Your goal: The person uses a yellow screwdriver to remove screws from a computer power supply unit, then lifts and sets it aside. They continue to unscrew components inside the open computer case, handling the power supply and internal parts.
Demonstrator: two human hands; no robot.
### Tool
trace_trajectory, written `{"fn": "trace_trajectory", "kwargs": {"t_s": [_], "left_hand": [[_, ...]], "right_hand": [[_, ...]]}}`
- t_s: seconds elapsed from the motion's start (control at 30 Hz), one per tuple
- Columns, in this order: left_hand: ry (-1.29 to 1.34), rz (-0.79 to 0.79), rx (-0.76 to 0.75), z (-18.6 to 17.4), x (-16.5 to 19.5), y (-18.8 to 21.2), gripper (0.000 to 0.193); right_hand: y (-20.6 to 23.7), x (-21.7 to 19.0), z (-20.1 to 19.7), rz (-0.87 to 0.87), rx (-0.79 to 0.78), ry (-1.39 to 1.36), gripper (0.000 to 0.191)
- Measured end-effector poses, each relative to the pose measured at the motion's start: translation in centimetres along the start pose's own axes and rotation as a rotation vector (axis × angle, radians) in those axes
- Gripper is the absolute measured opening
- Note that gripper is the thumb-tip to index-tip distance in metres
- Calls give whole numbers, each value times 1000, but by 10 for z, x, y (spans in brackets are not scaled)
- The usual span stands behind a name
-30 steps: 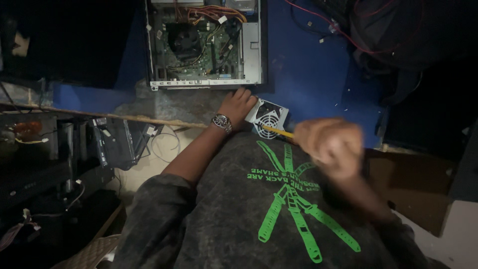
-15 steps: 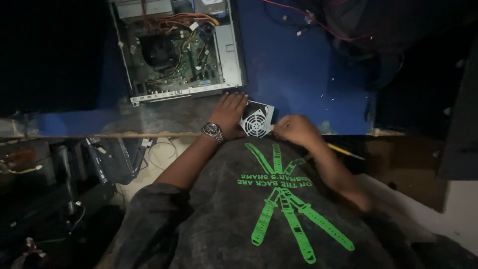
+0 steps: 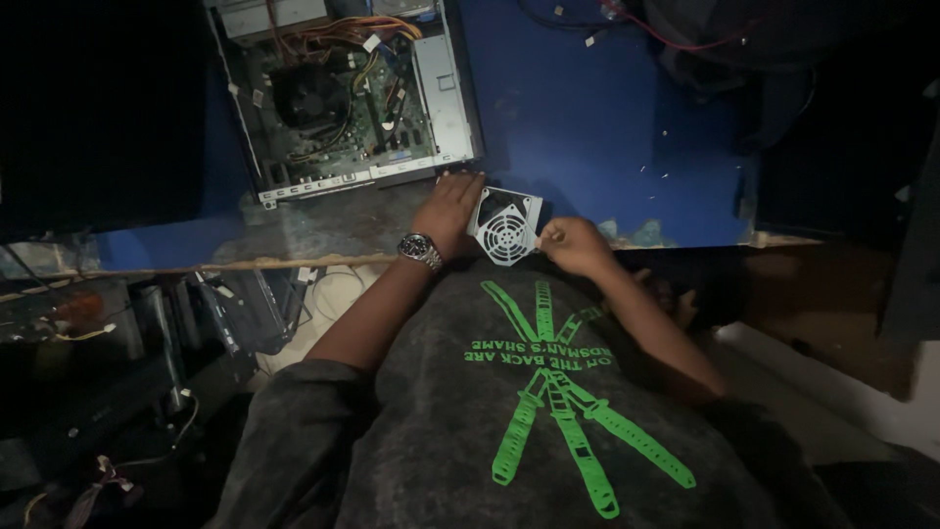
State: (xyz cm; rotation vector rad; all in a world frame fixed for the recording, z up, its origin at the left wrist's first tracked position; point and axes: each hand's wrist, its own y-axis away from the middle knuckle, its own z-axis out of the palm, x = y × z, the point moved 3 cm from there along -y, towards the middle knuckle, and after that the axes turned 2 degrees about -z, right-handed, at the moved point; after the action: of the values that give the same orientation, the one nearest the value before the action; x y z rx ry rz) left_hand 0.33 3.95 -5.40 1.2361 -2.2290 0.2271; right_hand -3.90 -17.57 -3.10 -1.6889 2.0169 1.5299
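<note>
A small square grey case fan (image 3: 504, 227) lies at the near edge of the blue tabletop (image 3: 607, 127), just in front of my chest. My left hand (image 3: 448, 208), with a wristwatch, grips the fan's left side, its fingers reaching toward the open computer case (image 3: 446, 93). My right hand (image 3: 575, 245) is curled closed against the fan's right corner and pinches its edge. No tool shows in either hand. My dark shirt with a green graphic fills the lower part of the view.
The open case shows a motherboard, a black cooler (image 3: 308, 93) and orange and yellow cables. Dark cables and gear lie at the table's far right (image 3: 705, 39). Below the table at left are shelves with electronic parts (image 3: 117, 333).
My right hand, raised with a yellow-handled screwdriver a second ago, has come down onto the fan's right corner; the screwdriver is out of view. The left hand stays on the fan.
</note>
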Motion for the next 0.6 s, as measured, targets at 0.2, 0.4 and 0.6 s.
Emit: {"fn": "trace_trajectory", "kwargs": {"t_s": [0.2,0.4,0.6], "left_hand": [[17,-32,33,-1,0,0,100],[-42,24,90,-1,-2,0,100],[60,-20,-17,-11,3,1,113]], "right_hand": [[-4,-1,0,-18,92,-83,21],[-16,-12,-3,-137,308,-135,32],[-21,-21,-7,-123,328,-131,37]]}}
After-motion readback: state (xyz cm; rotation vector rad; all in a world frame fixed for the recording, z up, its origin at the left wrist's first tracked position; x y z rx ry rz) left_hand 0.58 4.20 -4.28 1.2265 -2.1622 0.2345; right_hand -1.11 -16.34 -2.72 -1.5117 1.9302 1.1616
